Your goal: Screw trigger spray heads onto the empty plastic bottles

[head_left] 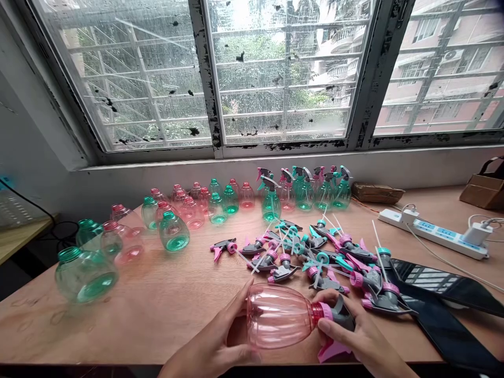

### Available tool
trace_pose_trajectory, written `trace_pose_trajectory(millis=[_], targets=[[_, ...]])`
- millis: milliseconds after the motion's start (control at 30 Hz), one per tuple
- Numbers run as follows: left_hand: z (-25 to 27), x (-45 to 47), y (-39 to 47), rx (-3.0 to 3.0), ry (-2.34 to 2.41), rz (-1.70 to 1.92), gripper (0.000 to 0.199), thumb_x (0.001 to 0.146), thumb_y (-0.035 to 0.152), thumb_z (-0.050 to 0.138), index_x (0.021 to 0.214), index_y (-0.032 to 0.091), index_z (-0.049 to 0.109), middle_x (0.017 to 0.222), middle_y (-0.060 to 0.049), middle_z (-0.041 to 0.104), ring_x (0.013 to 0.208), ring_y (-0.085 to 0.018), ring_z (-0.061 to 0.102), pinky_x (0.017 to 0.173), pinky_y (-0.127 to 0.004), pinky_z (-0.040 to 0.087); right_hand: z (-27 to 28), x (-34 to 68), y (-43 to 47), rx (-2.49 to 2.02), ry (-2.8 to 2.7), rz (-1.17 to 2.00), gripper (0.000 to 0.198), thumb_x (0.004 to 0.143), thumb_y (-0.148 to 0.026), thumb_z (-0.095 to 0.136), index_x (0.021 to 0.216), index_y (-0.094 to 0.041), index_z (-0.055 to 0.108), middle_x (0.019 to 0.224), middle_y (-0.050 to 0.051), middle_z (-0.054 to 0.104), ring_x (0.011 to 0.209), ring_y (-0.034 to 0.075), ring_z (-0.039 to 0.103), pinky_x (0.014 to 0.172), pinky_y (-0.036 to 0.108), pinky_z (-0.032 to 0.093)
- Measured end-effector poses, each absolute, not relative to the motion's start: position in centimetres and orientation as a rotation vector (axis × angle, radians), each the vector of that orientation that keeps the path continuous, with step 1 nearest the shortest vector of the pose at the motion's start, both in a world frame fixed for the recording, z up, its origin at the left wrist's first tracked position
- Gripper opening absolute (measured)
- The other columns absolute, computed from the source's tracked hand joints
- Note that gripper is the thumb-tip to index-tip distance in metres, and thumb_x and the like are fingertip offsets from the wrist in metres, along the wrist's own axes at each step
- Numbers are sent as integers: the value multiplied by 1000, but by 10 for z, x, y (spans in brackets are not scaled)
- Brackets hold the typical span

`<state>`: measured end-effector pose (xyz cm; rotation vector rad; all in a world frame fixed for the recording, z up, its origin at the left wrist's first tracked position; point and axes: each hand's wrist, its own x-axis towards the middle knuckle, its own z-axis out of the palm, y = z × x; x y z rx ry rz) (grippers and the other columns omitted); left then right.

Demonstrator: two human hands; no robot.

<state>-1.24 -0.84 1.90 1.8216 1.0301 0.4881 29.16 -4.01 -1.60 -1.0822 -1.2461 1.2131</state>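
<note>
A clear pink spray bottle [277, 316] lies sideways between my hands, just above the table's front edge. Around its base, at the left, my left hand [220, 336] is closed. My right hand [358, 331] grips the grey and pink spray head [340, 315] at the bottle's neck, thumb in front. The pink collar meets the bottle's red threaded neck; whether it is fully screwed on I cannot tell. The pink trigger points down below my right hand. Just beyond lies a pile of loose spray heads [283, 270], pink, teal and grey, several with white tubes.
Green and pink bottles without heads, such as a green bottle [173, 233], stand at the left and back. Several bottles with heads [271, 205] stand near the wall. At the right are a power strip [433, 231], a black flat device [441, 315] and a brown box [482, 189].
</note>
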Motion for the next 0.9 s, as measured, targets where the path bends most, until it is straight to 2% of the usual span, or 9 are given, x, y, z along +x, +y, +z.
trace_pose_trajectory(millis=[233, 367, 533, 700, 800, 900], targets=[[21, -10, -8, 1856, 1018, 495, 99, 84, 23, 72, 158, 36, 8, 169, 1, 15, 154, -30, 19, 126, -44, 17, -15, 293, -40, -1050, -1252, 1243, 27, 79, -41, 79, 94, -22, 68, 74, -3, 66, 62, 16, 61, 61, 27, 49], [22, -8, -9, 1868, 951, 501, 96, 89, 21, 66, 158, 35, 0, 169, -1, 18, 152, -26, 25, 125, -40, 23, -15, 292, -40, -1049, -1245, 1241, 28, 78, -42, 79, 94, -22, 68, 71, -3, 66, 60, 16, 61, 58, 26, 49], [19, -8, -8, 1898, 918, 550, 88, 92, 21, 65, 157, 38, 9, 167, 1, 23, 153, -24, 23, 127, -40, 17, -17, 291, -40, -1048, -1255, 1257, 28, 79, -41, 79, 96, -21, 68, 73, -2, 67, 61, 16, 62, 60, 27, 49], [16, -11, -7, 1814, 931, 537, 108, 78, 21, 82, 156, 41, 10, 168, 4, 22, 153, -27, 21, 127, -40, 17, -20, 293, -38, -1033, -1273, 1267, 26, 81, -40, 78, 97, -22, 67, 79, -2, 66, 64, 16, 61, 61, 27, 48], [16, -13, -8, 1789, 933, 525, 102, 83, 27, 77, 157, 39, 9, 168, 2, 20, 154, -30, 16, 126, -42, 18, -20, 294, -38, -1039, -1283, 1245, 25, 81, -40, 77, 96, -22, 67, 81, -2, 66, 64, 16, 61, 61, 28, 48], [18, -13, -8, 1800, 937, 514, 100, 84, 23, 75, 157, 39, 8, 169, 3, 17, 155, -29, 14, 127, -43, 16, -20, 294, -38, -1046, -1286, 1248, 27, 81, -40, 77, 97, -22, 67, 73, -2, 66, 63, 17, 61, 60, 28, 47]])
